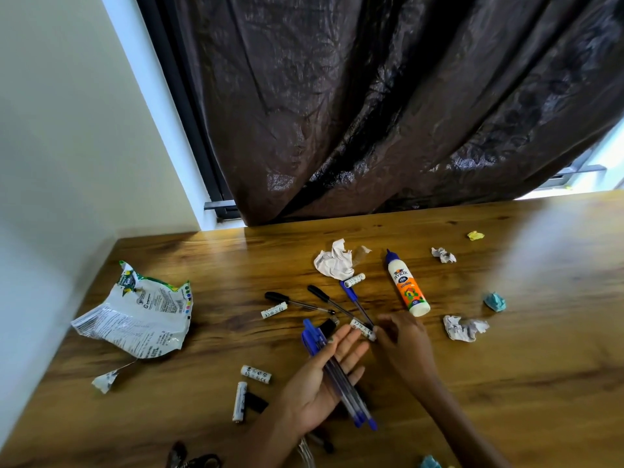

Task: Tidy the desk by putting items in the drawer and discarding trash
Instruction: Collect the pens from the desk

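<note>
My left hand (324,376) lies palm up over the wooden desk (523,383), fingers straight, with several blue pens (341,383) resting across the palm. My right hand (403,342) reaches left, its fingertips down at a white battery (362,328) and the tips of a blue pen (353,297) and a black pen (329,300); blur hides whether it pinches anything. Another black pen (297,302) lies next to a second battery (273,310). A glue bottle (407,288) lies just beyond my right hand.
An empty snack bag (135,315) and a torn scrap (105,380) lie at the left. Crumpled papers (334,261) (464,327) (443,255) and a teal wad (494,300) are scattered about. More batteries (256,373) (239,401) lie near my left wrist. A dark curtain (371,113) hangs behind.
</note>
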The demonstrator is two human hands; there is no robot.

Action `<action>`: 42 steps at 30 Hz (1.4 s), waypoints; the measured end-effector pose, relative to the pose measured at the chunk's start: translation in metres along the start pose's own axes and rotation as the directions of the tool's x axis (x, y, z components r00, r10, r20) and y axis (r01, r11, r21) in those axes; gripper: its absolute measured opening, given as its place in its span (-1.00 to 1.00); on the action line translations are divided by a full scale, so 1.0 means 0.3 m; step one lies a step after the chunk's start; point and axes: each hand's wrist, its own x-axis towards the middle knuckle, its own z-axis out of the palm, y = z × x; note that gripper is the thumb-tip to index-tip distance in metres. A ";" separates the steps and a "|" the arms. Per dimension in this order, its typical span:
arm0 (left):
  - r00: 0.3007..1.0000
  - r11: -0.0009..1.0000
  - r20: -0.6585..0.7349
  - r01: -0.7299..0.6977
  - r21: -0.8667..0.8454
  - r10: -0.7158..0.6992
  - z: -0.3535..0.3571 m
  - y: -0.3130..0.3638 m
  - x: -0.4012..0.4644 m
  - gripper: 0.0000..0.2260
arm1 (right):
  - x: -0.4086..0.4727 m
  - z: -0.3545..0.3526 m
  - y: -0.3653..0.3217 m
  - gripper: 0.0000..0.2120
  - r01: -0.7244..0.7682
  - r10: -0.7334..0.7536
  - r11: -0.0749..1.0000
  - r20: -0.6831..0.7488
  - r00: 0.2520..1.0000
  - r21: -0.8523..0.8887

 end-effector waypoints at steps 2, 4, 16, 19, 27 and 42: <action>1.000 1.000 -0.013 -0.008 -0.017 0.008 -0.002 0.003 -0.009 -0.60 | 0.031 0.028 0.007 -0.78 -0.004 0.004 0.999 -0.015 1.000 -0.034; 1.000 0.999 -0.025 -0.017 -0.029 0.017 -0.005 0.006 -0.015 -0.61 | 0.047 0.039 0.002 -0.80 0.003 -0.004 0.998 -0.016 1.000 -0.057; 0.999 0.998 -0.039 -0.009 -0.059 0.007 -0.008 0.004 -0.027 -0.63 | -0.038 -0.089 -0.016 -0.95 -0.173 0.172 0.985 0.017 0.985 0.028; 0.999 0.998 -0.049 -0.013 -0.056 0.011 -0.002 0.000 -0.027 -0.63 | -0.101 -0.130 -0.036 -0.90 -0.263 0.246 0.917 0.096 0.965 0.301; 0.997 0.996 -0.065 -0.043 0.075 0.048 0.029 -0.018 -0.018 -0.60 | -0.220 -0.102 -0.184 -0.88 -0.190 0.015 0.906 0.421 0.907 0.379; 0.951 0.964 -0.226 -0.241 -0.116 0.211 -0.065 0.103 -0.086 -0.74 | 0.114 0.039 -0.118 -0.74 0.095 -0.067 0.979 0.154 0.986 -0.179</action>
